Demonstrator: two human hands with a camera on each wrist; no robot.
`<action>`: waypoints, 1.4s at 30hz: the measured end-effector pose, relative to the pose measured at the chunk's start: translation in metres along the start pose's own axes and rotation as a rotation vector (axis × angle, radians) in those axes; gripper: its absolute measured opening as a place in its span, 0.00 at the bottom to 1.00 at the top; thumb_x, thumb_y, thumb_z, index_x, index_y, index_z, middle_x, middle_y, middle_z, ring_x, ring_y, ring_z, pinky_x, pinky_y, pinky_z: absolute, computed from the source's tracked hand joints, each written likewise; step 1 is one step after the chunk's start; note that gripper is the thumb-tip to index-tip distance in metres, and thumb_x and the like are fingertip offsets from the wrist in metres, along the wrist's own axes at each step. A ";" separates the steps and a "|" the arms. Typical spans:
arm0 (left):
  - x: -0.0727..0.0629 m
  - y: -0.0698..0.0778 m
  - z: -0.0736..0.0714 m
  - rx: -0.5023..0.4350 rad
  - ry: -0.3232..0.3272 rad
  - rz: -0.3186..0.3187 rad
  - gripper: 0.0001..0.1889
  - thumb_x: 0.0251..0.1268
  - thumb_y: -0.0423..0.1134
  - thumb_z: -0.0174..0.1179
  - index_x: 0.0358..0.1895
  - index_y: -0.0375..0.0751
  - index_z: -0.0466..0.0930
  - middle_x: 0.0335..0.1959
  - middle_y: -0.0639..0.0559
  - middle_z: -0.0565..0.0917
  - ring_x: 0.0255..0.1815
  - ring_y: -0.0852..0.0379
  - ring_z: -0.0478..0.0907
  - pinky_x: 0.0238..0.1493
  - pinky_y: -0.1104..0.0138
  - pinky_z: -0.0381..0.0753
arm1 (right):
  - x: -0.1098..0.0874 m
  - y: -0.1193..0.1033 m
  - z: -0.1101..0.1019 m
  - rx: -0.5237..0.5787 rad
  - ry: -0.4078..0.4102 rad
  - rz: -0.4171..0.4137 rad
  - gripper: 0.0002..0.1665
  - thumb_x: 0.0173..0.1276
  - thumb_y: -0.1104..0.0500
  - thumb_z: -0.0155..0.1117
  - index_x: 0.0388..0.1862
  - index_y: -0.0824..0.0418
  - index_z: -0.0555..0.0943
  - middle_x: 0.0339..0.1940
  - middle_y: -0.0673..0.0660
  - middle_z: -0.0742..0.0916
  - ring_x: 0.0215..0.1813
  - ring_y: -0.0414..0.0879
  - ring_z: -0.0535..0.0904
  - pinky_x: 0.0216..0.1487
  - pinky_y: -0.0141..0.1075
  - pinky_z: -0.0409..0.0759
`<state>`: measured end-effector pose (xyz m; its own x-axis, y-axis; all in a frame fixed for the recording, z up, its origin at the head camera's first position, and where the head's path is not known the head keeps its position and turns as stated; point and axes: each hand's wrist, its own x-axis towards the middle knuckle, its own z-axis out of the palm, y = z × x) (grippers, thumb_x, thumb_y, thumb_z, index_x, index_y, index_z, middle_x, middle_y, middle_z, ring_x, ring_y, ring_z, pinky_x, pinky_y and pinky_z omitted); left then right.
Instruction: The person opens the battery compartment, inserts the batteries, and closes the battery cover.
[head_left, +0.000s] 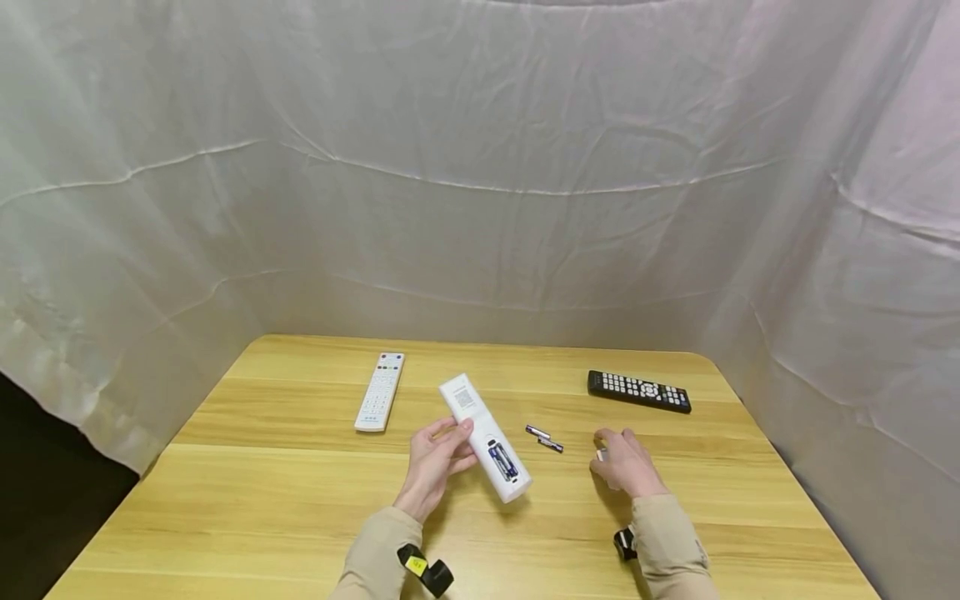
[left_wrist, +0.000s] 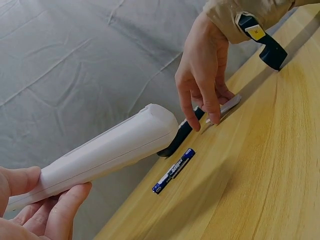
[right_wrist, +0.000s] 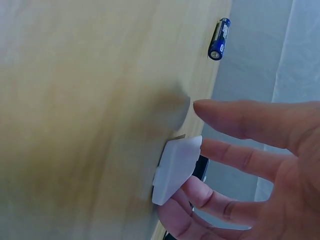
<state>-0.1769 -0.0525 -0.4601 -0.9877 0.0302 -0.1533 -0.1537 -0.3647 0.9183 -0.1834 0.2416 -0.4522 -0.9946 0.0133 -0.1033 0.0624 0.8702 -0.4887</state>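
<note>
My left hand [head_left: 433,462] grips a white remote [head_left: 480,433] by its side, thumb on top, back facing up. The remote's battery compartment is uncovered, with blue batteries [head_left: 502,461] inside. Over the table to the right, my right hand [head_left: 628,463] is at a small white battery cover [right_wrist: 177,167]. In the right wrist view its fingers touch the cover's edge, while the thumb stands apart from it. Between the hands, two loose blue-and-silver batteries [head_left: 544,439] lie on the table. From the head, the right hand hides most of the cover.
Another white remote [head_left: 380,392] lies buttons up at the left of the wooden table [head_left: 247,500]. A black remote [head_left: 639,392] lies at the back right. Grey cloth [head_left: 480,233] hangs behind the table and along its sides.
</note>
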 end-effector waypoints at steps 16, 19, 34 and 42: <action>0.000 -0.001 0.000 0.000 0.004 0.005 0.28 0.70 0.37 0.63 0.66 0.23 0.67 0.37 0.45 0.91 0.28 0.62 0.86 0.37 0.68 0.92 | 0.007 0.002 -0.001 -0.076 0.005 -0.025 0.23 0.56 0.69 0.67 0.53 0.70 0.79 0.42 0.68 0.82 0.42 0.57 0.79 0.43 0.51 0.85; 0.000 -0.001 0.000 0.000 0.005 0.002 0.28 0.70 0.37 0.63 0.66 0.23 0.67 0.37 0.45 0.91 0.29 0.62 0.87 0.38 0.67 0.93 | 0.007 0.003 0.000 -0.066 0.014 -0.025 0.21 0.55 0.69 0.68 0.49 0.70 0.80 0.40 0.68 0.84 0.40 0.57 0.80 0.39 0.48 0.85; -0.001 -0.001 0.000 -0.002 0.002 -0.006 0.28 0.71 0.37 0.62 0.67 0.23 0.66 0.35 0.47 0.91 0.29 0.61 0.87 0.38 0.67 0.93 | 0.002 0.001 0.000 0.035 0.083 -0.035 0.15 0.59 0.66 0.69 0.45 0.68 0.80 0.40 0.70 0.86 0.35 0.54 0.83 0.32 0.42 0.87; -0.001 -0.001 0.001 -0.007 0.003 -0.007 0.28 0.70 0.37 0.63 0.66 0.23 0.67 0.35 0.47 0.91 0.29 0.61 0.87 0.39 0.67 0.93 | -0.001 0.000 0.003 0.064 0.151 -0.092 0.15 0.58 0.67 0.69 0.45 0.68 0.80 0.36 0.68 0.87 0.34 0.53 0.83 0.30 0.41 0.88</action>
<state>-0.1753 -0.0516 -0.4606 -0.9866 0.0295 -0.1607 -0.1601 -0.3715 0.9145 -0.1821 0.2403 -0.4546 -0.9972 0.0135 0.0736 -0.0289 0.8383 -0.5445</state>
